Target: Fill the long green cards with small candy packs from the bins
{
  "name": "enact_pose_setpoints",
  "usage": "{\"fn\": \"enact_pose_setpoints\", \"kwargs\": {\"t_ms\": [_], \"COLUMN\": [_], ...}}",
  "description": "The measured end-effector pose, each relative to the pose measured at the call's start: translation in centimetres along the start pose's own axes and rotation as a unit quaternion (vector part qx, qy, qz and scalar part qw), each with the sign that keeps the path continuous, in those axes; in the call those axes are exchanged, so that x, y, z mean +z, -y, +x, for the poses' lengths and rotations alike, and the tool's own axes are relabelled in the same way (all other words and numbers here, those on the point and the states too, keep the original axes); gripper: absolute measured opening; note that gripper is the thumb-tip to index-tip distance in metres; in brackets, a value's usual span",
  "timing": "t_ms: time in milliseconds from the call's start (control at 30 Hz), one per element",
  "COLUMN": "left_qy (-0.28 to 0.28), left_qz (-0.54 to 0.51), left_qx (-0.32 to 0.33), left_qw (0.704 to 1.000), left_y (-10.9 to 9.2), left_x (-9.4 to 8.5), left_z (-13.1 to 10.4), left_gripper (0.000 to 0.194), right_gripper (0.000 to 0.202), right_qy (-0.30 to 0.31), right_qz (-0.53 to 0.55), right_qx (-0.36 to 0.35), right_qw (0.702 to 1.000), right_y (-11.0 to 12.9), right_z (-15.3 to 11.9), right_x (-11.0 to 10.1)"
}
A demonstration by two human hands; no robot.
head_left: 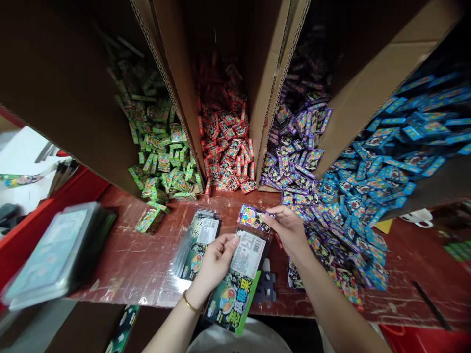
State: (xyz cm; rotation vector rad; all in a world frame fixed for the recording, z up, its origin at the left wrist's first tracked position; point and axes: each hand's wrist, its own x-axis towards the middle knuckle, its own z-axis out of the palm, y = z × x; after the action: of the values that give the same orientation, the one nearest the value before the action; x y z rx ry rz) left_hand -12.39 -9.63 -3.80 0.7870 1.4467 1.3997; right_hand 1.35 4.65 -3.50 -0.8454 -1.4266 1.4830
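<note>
My left hand point(217, 260), with a bracelet at the wrist, pinches a dark green printed candy packet point(235, 299) with a white label near its upper end. In my right hand point(289, 228) is a small purple candy box point(252, 217), held between thumb and fingers just above the packet's top edge. Whether the box touches the packet I cannot tell. To the left of the packet lies a stack of similar packets point(195, 245) in clear plastic. Purple and blue boxes lie loose in a heap point(338, 235) beyond my right hand.
Tall cardboard bins hold green boxes point(165, 166), red boxes point(230, 152), purple boxes point(301, 127) and blue boxes point(386, 152). A few green boxes point(150, 219) lie on the red table point(136, 264). Clear sleeves point(55, 255) are stacked at the left, by a red crate point(62, 206).
</note>
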Motion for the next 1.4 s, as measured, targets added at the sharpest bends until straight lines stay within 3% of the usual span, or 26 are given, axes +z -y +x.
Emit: {"fn": "enact_pose_setpoints", "kwargs": {"t_ms": [133,300,600,700,867,1100,1267,1400], "left_qy": [-0.018,-0.003,0.018,0.01,-0.013,0.025,0.05,0.084], "left_qz": [0.001,0.009,0.033,0.014,0.027,0.047,0.039,0.048], "left_qx": [0.0,-0.009,-0.002,-0.006,-0.009,-0.005,-0.025,-0.037], "left_qw": [1.0,1.0,0.999,1.0,1.0,0.999,0.998,0.995], "left_y": [-0.1,-0.5,-1.0,-0.8,-0.4,-0.4,0.1,1.0], "left_x": [-0.1,0.0,0.4,0.3,0.4,0.9,2.3,3.9], "left_z": [0.0,-0.1,-0.1,-0.1,-0.2,0.5,2.3,3.5], "left_gripper": [0.041,0.041,0.039,0.039,0.042,0.041,0.043,0.041], "right_gripper": [0.022,0.024,0.028,0.027,0.017,0.014,0.012,0.018], "right_qy": [0.064,0.152,0.103,0.1,0.133,0.209,0.222,0.249], "right_qz": [-0.04,-0.144,-0.063,-0.07,-0.168,-0.22,-0.192,-0.12], "right_qx": [0.008,-0.048,0.069,0.041,-0.054,-0.114,-0.104,-0.016], "right_qw": [0.997,0.977,0.99,0.992,0.975,0.946,0.95,0.961], "right_y": [0.5,1.1,1.5,1.2,0.7,1.8,1.5,0.6], "right_z": [0.2,-0.3,0.4,0.1,-1.1,-1.8,-0.8,0.3], "right_x": [-1.0,-1.8,-1.7,-1.7,-2.0,-1.7,-3.2,-5.7]}}
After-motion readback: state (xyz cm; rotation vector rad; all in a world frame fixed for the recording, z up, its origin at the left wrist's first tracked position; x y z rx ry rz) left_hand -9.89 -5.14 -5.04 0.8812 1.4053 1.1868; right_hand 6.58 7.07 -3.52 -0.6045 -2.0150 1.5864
